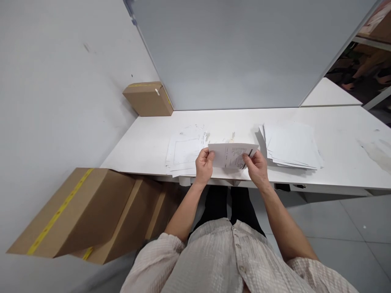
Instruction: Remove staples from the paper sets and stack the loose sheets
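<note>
A printed sheet of paper [227, 155] is held up over the table's front edge, tilted towards me. My left hand [204, 166] pinches its left edge between thumb and fingers. At the other end, my right hand [257, 167] grips the right edge, its thumb lying over the print. Whether it is one sheet or a few together, I cannot tell. A spread of printed papers [186, 148] lies flat on the left, just beyond my left hand. To the right of my right hand rests a thicker, uneven stack of white paper [291, 144].
The white table [146, 138] runs across in front of me, against a grey panel [229, 57]. A small cardboard box [148, 99] stands at its back left corner. Large taped cartons [91, 207] are stacked on the floor at left. Shelving [372, 44] shows far right.
</note>
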Motion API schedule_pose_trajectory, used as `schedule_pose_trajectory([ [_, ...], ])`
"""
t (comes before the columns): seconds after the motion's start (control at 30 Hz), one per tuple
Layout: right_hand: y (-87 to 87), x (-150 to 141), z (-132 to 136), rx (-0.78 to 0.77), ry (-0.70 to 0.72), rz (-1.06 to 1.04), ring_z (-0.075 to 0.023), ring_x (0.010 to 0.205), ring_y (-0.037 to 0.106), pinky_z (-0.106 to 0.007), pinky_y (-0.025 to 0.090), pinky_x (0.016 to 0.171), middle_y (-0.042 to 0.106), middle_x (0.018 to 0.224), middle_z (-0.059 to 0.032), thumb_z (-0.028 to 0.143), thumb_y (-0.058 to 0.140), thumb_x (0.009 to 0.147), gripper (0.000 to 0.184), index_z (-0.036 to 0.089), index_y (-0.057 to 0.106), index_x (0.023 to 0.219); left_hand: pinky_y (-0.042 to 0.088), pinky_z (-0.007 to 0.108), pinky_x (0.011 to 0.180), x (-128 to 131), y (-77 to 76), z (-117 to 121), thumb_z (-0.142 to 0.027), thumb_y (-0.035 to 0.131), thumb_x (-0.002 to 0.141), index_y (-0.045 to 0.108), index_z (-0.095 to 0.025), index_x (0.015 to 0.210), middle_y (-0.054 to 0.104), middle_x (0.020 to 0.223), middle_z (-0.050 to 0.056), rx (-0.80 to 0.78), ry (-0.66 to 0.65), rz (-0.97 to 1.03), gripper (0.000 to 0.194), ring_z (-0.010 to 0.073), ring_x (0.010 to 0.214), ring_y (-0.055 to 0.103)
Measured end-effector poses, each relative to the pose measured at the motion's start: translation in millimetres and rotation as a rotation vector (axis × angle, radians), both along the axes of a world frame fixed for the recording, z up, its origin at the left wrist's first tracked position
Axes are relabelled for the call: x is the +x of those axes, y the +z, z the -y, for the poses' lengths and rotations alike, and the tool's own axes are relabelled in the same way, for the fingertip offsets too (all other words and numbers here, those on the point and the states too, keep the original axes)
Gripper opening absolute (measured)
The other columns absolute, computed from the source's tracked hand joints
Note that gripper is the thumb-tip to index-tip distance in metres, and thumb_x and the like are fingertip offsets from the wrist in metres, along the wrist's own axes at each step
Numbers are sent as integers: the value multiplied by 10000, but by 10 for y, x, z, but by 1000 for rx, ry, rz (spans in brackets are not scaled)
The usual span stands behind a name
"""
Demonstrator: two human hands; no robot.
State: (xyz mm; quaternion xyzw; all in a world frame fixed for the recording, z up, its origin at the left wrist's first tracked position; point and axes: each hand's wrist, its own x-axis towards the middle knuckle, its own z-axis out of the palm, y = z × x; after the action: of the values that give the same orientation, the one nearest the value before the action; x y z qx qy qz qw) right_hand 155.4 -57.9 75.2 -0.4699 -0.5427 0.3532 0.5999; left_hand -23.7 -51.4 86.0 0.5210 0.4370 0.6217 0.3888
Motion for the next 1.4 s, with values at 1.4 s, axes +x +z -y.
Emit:
schedule_pose_trajectory([
  [1.4,-637,246,492,-660,-77,-249,-190,616,628,-299,516,576,679,752,-28,410,617,730,246,196,587,847,405,313,888,166,-809,-524,-34,300,832,482,-235,1261,488,988,68,31,-146,-897,507,171,943,461],
])
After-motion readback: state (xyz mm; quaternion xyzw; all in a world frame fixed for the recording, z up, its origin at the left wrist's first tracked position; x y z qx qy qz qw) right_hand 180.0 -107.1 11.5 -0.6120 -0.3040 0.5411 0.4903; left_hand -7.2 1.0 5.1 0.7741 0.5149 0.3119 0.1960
